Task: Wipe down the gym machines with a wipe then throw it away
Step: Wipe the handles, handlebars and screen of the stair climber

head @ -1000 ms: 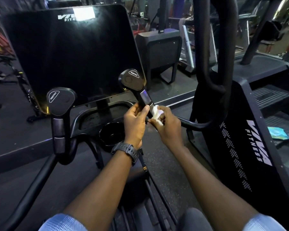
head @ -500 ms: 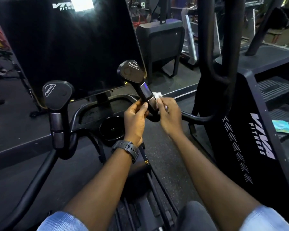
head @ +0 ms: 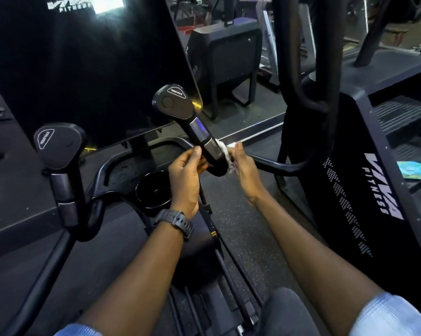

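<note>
The machine's right handle (head: 199, 132) is black with a silver sensor band and a flat "resistance" cap on top. A white wipe (head: 225, 154) is wrapped around the right side of its lower grip. My right hand (head: 243, 168) presses the wipe against the handle, fingers pinched on it. On the handle's left side my left hand (head: 186, 175), with a black watch at the wrist, pinches near the grip's bend; whether it holds an end of the wipe is hidden. The matching left handle (head: 59, 151) stands untouched at the left.
A large dark console screen (head: 83, 64) rises behind the handles. A round black cup holder (head: 153, 190) sits below my left hand. To the right stands a black stair machine (head: 364, 180) with a teal packet (head: 413, 169) lying on a step. More gym machines are at the back.
The wipe went from bunched between both hands in front of the handle to wrapped round the grip's right side. My right hand has slid along the grip with it. The camera has moved closer.
</note>
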Demonstrator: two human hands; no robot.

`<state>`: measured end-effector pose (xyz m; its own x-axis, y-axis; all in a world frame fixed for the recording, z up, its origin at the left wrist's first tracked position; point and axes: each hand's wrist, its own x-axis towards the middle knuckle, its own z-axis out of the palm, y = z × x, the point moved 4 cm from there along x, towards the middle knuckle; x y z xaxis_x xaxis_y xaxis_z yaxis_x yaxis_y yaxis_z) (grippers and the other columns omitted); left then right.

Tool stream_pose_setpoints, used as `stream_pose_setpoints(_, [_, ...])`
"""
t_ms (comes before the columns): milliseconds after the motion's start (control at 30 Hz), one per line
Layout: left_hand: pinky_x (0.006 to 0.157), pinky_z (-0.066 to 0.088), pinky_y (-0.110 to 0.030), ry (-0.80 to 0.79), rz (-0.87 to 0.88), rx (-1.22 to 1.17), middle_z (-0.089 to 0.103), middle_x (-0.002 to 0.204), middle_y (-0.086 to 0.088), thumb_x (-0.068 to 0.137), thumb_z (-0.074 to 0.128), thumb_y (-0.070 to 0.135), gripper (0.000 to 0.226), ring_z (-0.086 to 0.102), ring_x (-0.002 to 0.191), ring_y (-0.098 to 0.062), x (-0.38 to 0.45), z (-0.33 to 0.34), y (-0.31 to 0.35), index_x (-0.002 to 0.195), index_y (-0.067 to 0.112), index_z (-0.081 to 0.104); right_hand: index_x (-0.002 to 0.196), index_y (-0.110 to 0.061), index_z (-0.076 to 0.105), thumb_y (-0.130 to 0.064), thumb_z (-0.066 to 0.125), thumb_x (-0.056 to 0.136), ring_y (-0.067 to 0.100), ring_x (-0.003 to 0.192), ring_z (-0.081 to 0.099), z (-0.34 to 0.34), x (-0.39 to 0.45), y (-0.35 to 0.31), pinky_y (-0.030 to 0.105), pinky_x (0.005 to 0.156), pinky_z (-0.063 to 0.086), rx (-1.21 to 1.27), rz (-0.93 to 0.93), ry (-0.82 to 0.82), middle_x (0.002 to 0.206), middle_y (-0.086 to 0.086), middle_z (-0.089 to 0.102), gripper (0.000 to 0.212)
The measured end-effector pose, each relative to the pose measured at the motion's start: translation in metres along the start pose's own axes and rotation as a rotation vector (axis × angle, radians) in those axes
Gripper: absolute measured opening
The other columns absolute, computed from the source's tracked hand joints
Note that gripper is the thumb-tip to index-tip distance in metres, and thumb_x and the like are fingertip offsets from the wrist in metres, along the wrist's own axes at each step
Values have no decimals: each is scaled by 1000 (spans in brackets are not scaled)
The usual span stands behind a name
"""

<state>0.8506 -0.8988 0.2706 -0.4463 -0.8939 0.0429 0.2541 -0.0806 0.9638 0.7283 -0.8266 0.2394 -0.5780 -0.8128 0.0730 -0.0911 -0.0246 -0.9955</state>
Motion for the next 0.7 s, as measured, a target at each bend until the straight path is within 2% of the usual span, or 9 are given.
stream_pose_setpoints(67, [86, 56, -37, -25, -3, 1, 74, 100, -11, 102, 51, 25, 26, 69, 92, -21, 1, -2, 2, 100, 9, 71, 125, -23, 64, -79, 20, 88, 10, 105, 60, 1, 1, 17, 37, 99, 42, -32, 78, -45, 116, -2, 66, 80])
stream_pose_setpoints(167, [88, 55, -39, -53, -16, 82, 73, 107, -16, 105, 40, 36, 40, 69, 97, -31, 7, -8, 5, 103, 8, 70, 148, -24, 37, -74, 12, 91, 15, 139, 36, 8, 13, 13, 41, 117, 22, -74, 164, -143, 151, 1, 41, 80])
stream_pose_setpoints(200, [90, 55, -41, -71, -16, 121, 72, 109, -18, 105, 37, 40, 47, 69, 100, -34, 8, -11, 5, 106, 6, 69, 149, -25, 34, -77, 12, 89, 16, 142, 32, 10, 17, 11, 43, 119, 17, -72, 173, -169, 154, 2, 37, 83])
stream_pose_setpoints(300, [97, 53, -48, -137, -17, 190, 73, 108, -16, 104, 29, 49, 62, 68, 103, -35, 12, -14, 3, 112, 3, 69, 132, -15, 58, -87, 8, 78, 11, 119, 57, -1, 9, 14, 41, 110, 31, 14, 142, -103, 120, -3, 68, 103])
stream_pose_setpoints(367, [100, 51, -47, -153, -2, 211, 75, 106, -11, 103, 27, 51, 65, 69, 103, -27, 16, -14, 2, 109, 6, 72, 121, -9, 64, -82, 3, 78, 8, 101, 64, -8, 3, 16, 36, 102, 36, 101, 119, -93, 101, -4, 73, 104])
stream_pose_setpoints(433, [101, 50, -45, -153, 13, 237, 76, 106, -6, 102, 25, 54, 67, 70, 104, -20, 19, -13, 1, 107, 8, 74, 112, -11, 69, -87, 3, 76, 11, 87, 64, -4, 10, 13, 34, 89, 42, 84, 143, -133, 94, 3, 72, 107])
stream_pose_setpoints(567, [92, 45, -27, -131, 37, 295, 75, 107, 3, 99, 20, 61, 71, 67, 105, -6, 16, -13, -4, 105, 17, 76, 118, -22, 69, -89, 3, 75, 27, 108, 62, 10, 22, 7, 48, 99, 44, -92, 169, -256, 114, 12, 70, 104])
stream_pose_setpoints(633, [96, 44, -30, -164, 35, 318, 75, 107, 3, 97, 18, 65, 75, 66, 107, -8, 18, -14, -4, 102, 20, 77, 121, -15, 67, -92, 3, 72, 29, 102, 62, 0, 13, 5, 42, 92, 44, -64, 177, -258, 114, 17, 68, 111])
stream_pose_setpoints(700, [103, 43, -38, -185, 29, 352, 75, 106, 0, 91, 17, 74, 81, 66, 108, -13, 22, -16, -1, 101, 22, 78, 127, -10, 62, -93, 7, 66, 25, 116, 60, -14, 8, 5, 44, 104, 38, 72, 185, -239, 120, 12, 67, 117])
